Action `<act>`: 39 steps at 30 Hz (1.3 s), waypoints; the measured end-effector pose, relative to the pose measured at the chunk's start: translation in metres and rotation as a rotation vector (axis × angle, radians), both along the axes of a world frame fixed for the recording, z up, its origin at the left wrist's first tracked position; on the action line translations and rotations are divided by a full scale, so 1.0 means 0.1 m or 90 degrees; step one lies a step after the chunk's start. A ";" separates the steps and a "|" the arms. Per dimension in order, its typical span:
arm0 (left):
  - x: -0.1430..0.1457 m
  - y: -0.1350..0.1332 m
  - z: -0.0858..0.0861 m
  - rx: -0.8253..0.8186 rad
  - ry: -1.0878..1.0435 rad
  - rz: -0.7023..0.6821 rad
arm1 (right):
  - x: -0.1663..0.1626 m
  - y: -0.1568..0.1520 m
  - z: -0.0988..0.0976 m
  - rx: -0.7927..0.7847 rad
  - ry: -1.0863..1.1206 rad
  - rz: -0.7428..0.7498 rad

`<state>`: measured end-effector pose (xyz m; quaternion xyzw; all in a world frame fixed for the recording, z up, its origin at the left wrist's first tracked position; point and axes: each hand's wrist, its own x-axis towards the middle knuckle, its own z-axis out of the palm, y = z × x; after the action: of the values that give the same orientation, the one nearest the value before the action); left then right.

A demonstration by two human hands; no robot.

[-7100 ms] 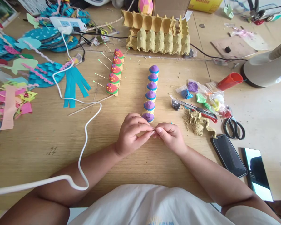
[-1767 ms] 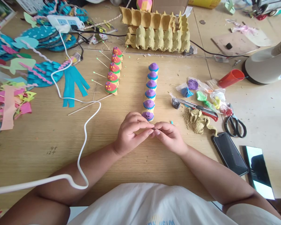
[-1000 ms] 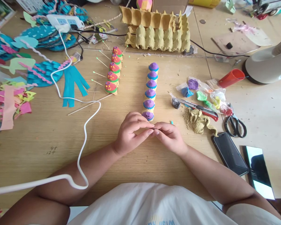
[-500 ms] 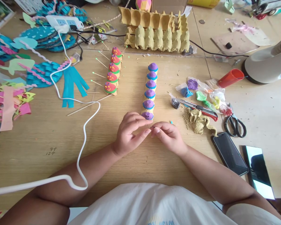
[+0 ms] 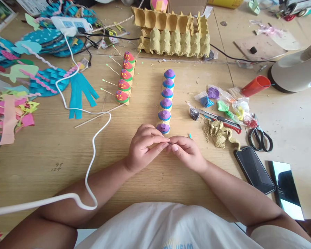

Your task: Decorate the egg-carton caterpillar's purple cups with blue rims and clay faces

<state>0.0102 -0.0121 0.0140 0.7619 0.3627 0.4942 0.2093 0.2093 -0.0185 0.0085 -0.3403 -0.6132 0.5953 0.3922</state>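
Both hands pinch a tiny piece just in front of the purple row, in the middle of the table.

The left hand (image 5: 142, 147) and the right hand (image 5: 188, 152) meet at thumb and forefinger around the tiny piece (image 5: 169, 142), which is too small to identify. Half a second ago the fingertips stood a little apart; now they press together again, so the small kneading work goes on and nothing is put down. The nearest of the 6 purple-capped cups (image 5: 163, 128) is just beyond the knuckles and is not touched. A small green bit (image 5: 189, 135) lies beside the right hand. Toward the right edge lie the clay bags (image 5: 223, 105), the utility knife (image 5: 220, 121) and the scissors (image 5: 260, 140); the white cable (image 5: 93, 148) curls toward the left.
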 end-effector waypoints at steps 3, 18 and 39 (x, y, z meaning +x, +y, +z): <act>0.00 0.00 0.00 0.002 0.003 0.009 | -0.01 -0.02 -0.01 -0.019 0.008 -0.010; 0.00 -0.01 0.01 0.023 0.033 0.011 | -0.02 -0.01 -0.02 0.027 -0.031 -0.059; 0.01 -0.01 0.03 0.026 0.028 0.003 | 0.00 -0.02 0.01 0.013 -0.031 -0.013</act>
<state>0.0115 -0.0130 0.0165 0.7759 0.3591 0.4849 0.1844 0.2091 -0.0202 0.0093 -0.3569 -0.6252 0.5764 0.3867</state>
